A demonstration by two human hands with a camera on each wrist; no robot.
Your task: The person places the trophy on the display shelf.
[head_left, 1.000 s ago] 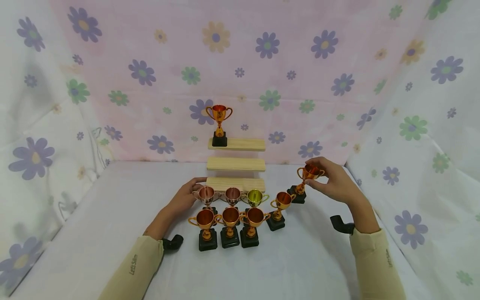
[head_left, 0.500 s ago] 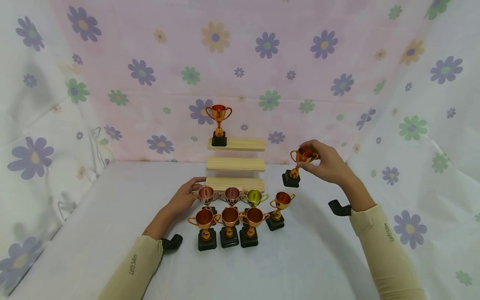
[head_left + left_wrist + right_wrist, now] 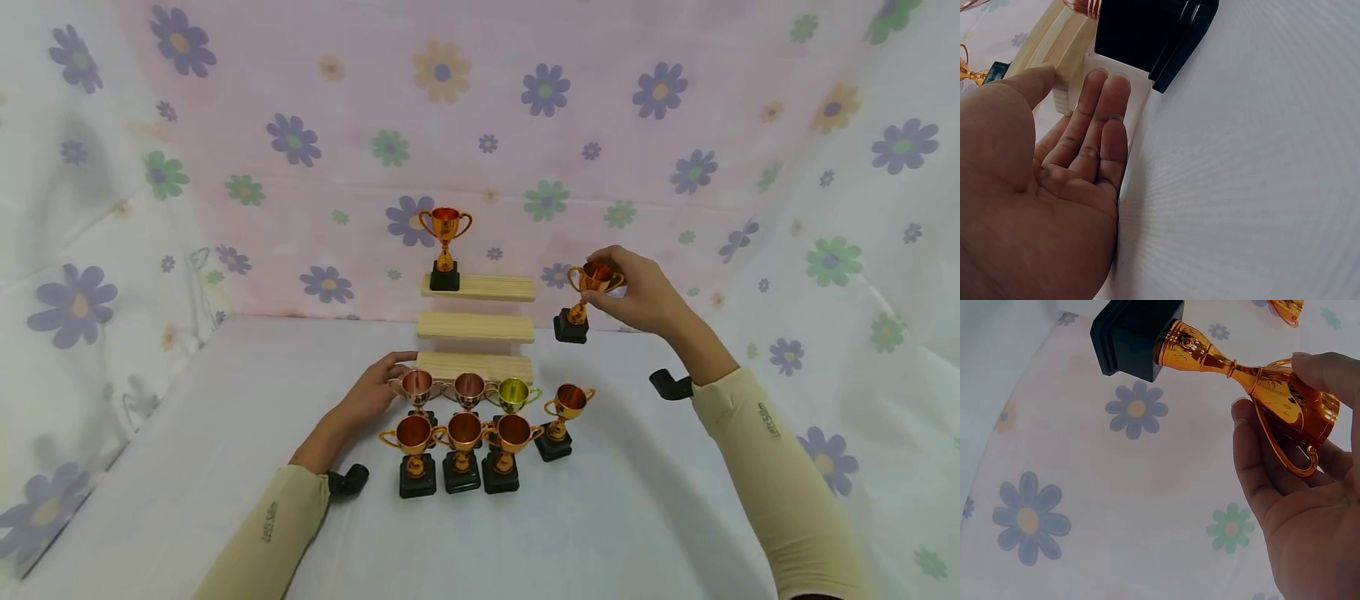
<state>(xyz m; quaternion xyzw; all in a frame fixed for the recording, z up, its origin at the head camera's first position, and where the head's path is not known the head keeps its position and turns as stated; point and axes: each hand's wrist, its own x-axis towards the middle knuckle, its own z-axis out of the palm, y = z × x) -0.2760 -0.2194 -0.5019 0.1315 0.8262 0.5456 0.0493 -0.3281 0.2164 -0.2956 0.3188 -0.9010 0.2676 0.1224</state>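
My right hand [image 3: 637, 292] pinches a gold trophy [image 3: 1285, 400] by its cup, thumb on one side and fingers on the other. The trophy's black base [image 3: 572, 326] hangs in the air, right of a three-tier wooden shelf [image 3: 476, 327]. At the shelf's lower left end rests my left hand [image 3: 369, 392]. In the left wrist view its thumb touches the wooden plank [image 3: 1063, 56], while the fairly straight fingers [image 3: 1113, 134] lie against the pale support beneath. Another gold trophy [image 3: 446, 229] stands on the top tier, at its left.
Before the shelf stand two rose-coloured trophies [image 3: 469, 390] and a yellow-gold trophy [image 3: 513, 395]. Several orange-gold trophies [image 3: 464, 432] form a row nearer me, with a further gold trophy [image 3: 570, 402] to their right. Floral cloth [image 3: 480, 108] hangs behind the white table [image 3: 247, 400].
My right hand has lifted the gold trophy off the table and carried it up and leftward toward the shelf. The left hand has stayed at the shelf's end.
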